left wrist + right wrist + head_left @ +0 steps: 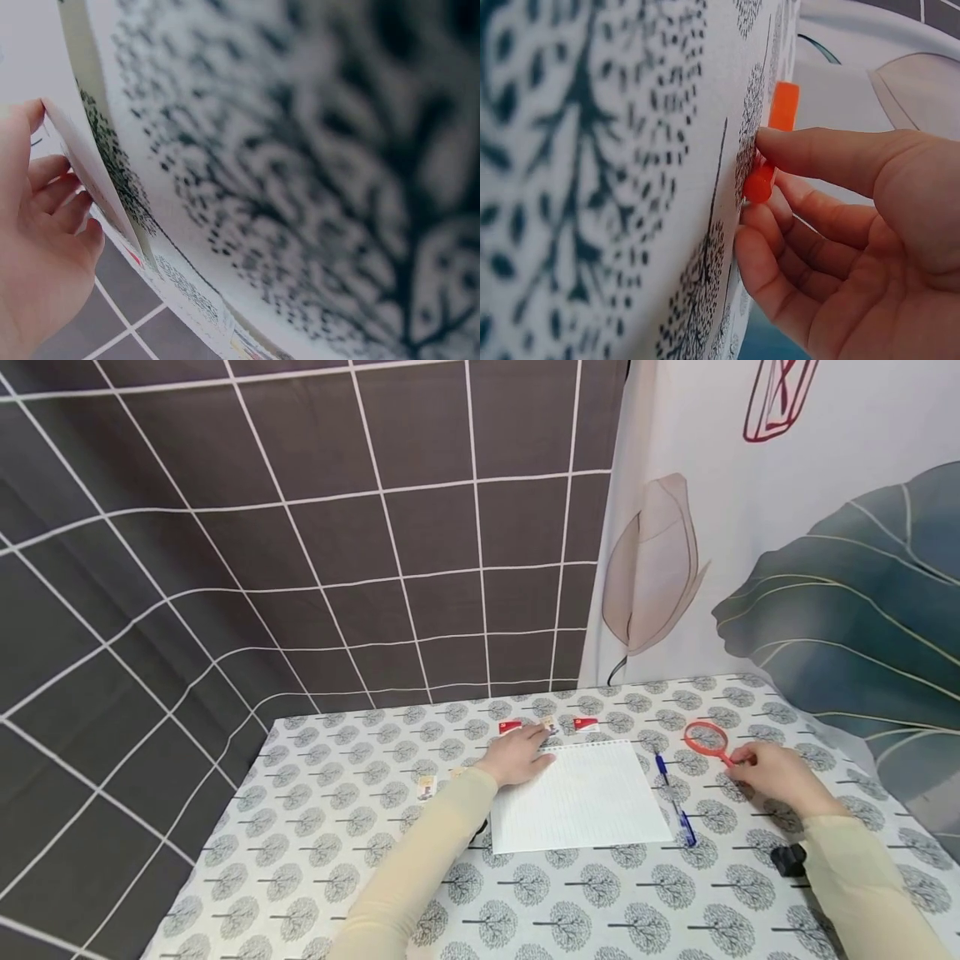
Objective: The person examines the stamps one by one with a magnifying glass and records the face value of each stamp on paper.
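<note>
My right hand (772,772) pinches the handle of an orange-red magnifying glass (707,750) at the right of the table. In the right wrist view, thumb and fingers grip the orange handle (783,109) just above the cloth; the lens is out of that view. My left hand (517,754) rests by the top left corner of an open lined notebook (577,802). Its fingertips reach a small picture card (550,724) behind the notebook, and the thumb lies over the page. In the left wrist view, the fingers are loosely bent beside the paper edge (97,176).
Two red-and-white cards, one left (509,726) and one right (586,724), flank the picture card. Another small card (426,787) lies farther left, with one partly hidden by the left forearm. A blue pen (675,800) lies between notebook and magnifying glass. Curtains (420,527) hang behind the table.
</note>
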`<state>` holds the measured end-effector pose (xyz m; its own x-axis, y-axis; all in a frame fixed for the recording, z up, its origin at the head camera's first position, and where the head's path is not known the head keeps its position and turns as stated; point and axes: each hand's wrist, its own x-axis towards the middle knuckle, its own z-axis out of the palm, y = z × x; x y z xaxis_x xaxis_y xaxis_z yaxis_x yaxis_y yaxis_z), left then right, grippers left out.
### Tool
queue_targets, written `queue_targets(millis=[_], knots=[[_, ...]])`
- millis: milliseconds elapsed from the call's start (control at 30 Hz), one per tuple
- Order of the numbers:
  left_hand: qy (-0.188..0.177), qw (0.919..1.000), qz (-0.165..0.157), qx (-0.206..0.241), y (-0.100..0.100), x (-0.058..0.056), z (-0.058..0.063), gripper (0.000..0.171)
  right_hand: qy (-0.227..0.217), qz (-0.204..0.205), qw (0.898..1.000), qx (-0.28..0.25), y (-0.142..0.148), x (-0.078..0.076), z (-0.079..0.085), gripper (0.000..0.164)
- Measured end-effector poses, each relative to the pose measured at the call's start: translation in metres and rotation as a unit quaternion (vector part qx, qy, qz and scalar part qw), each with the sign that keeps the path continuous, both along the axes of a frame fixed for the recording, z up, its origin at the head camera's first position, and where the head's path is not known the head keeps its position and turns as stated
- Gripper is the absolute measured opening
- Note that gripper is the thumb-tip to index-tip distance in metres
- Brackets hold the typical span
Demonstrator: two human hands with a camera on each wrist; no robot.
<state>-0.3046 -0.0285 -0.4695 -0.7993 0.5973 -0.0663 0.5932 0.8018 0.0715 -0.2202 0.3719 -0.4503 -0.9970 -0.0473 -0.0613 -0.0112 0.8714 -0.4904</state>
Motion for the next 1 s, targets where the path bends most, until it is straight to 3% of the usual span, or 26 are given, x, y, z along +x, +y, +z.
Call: queue_targets(millis=[700,1000], knots=[[-0.014,0.9997,0.012,0.013,0.001,0.000,-0.001,0.060,-0.014,0.008,0.999,-0.038,-0.006,-0.001,0.000,0.021],[-0.016,0.9996,0.012,0.022,0.001,-0.001,-0.001,0.060,0.016,0.009,0.999,-0.041,-0.017,-0.003,0.005,0.020]])
